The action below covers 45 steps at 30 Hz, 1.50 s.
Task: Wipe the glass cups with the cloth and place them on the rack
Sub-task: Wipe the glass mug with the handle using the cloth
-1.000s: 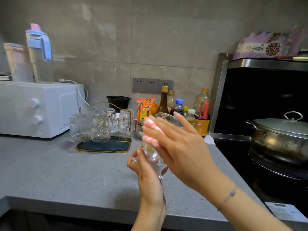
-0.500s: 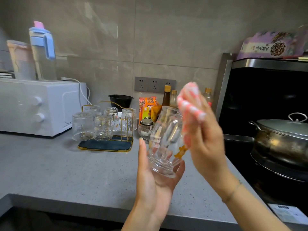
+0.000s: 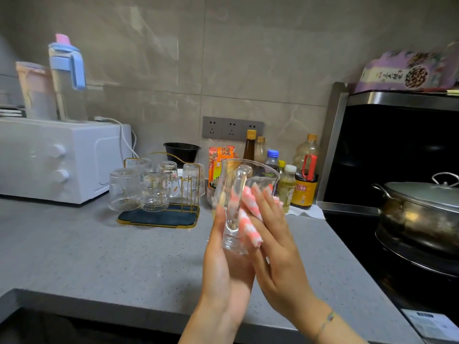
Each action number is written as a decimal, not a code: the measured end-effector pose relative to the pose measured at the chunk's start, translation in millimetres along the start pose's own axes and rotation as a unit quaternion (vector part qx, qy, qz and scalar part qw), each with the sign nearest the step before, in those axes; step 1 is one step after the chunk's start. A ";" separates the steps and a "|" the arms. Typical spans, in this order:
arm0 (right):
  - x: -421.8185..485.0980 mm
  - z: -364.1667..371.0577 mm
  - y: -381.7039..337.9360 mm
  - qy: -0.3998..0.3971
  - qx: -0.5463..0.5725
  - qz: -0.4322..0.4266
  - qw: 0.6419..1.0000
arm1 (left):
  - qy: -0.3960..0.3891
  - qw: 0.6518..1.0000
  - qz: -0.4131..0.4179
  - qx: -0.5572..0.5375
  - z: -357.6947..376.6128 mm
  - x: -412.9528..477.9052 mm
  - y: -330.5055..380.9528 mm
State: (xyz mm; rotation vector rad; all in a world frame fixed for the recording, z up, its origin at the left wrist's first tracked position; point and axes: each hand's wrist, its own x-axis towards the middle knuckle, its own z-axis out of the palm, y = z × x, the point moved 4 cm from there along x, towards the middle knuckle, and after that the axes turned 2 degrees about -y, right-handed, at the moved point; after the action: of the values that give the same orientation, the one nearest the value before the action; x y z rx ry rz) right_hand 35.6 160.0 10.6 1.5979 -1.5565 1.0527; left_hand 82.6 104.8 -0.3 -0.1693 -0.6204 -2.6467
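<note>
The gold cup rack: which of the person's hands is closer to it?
Left. The left hand, holding the glass cup, is right of the rack; the right hand, pressing the cloth, is farther right, beyond the cup.

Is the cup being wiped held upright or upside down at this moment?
Upright, leaning slightly: the glass cup has its open rim on top and its thick base in the left hand.

The grey counter [image 3: 99, 256] bore a white oven [image 3: 62, 160] at left, a gold-wire rack [image 3: 159, 218] beside it, and bottles [image 3: 304, 184] by the wall.
</note>
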 end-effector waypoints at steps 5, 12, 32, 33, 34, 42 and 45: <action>30.1 -22.0 10.4 0.049 -0.001 0.022 0.999 | -0.002 0.999 0.022 0.043 -5.6 3.5 -3.7; 12.9 -6.7 3.6 -0.029 0.000 -0.036 0.999 | -0.019 0.999 -0.003 -0.048 -6.0 5.7 1.9; 10.9 -27.0 22.8 -0.367 0.243 0.392 0.808 | 0.104 0.951 0.089 0.278 -79.1 -44.5 17.3; 2.8 -22.7 20.2 -0.407 0.261 0.363 0.797 | 0.113 0.947 0.097 0.285 -81.6 -46.9 18.4; -3.4 -22.9 16.5 -0.433 0.268 0.338 0.792 | 0.124 0.941 0.104 0.296 -84.0 -48.3 18.8; -30.4 -36.9 -16.1 -0.497 0.263 0.179 0.807 | 0.133 0.907 0.167 0.363 -94.0 -54.9 28.3; -29.3 -28.5 -28.2 -0.498 0.245 0.097 0.826 | 0.103 0.894 0.209 0.384 -86.8 -57.8 26.1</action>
State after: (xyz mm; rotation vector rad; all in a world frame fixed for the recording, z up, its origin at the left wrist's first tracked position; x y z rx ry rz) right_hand 61.8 200.7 -0.3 2.6606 -2.2559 0.7537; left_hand 144.0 65.8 -79.4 0.1916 -1.3210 -1.8132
